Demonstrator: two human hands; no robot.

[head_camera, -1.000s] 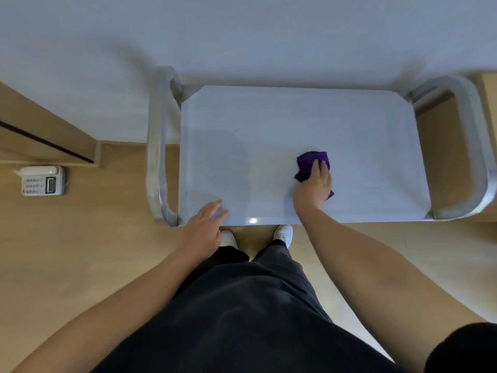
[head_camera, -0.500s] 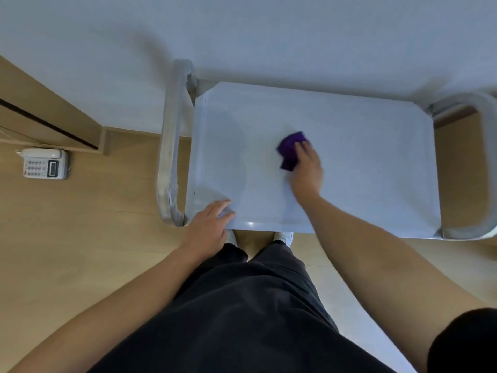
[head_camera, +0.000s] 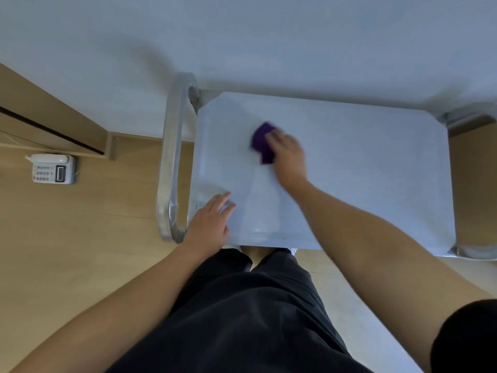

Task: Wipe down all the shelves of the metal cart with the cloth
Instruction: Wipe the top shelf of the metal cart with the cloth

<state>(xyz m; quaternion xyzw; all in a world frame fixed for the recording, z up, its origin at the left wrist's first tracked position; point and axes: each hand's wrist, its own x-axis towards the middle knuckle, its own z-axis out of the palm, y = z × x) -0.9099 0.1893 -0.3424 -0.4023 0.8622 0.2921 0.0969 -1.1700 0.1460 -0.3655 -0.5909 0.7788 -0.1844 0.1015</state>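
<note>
Toward the far left of the top shelf [head_camera: 363,170], the right grip [head_camera: 287,154] presses the cloth [head_camera: 262,142] under flat fingers [head_camera: 277,138], the left grip [head_camera: 208,224] lies splayed on the near left corner, and overlapping edge-to-edge strokes would serve best.

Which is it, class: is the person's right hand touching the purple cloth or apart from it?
Touching. The head view shows the right hand lying over the purple cloth on the cart's top shelf, with no gap, though motion blurs both.
</note>
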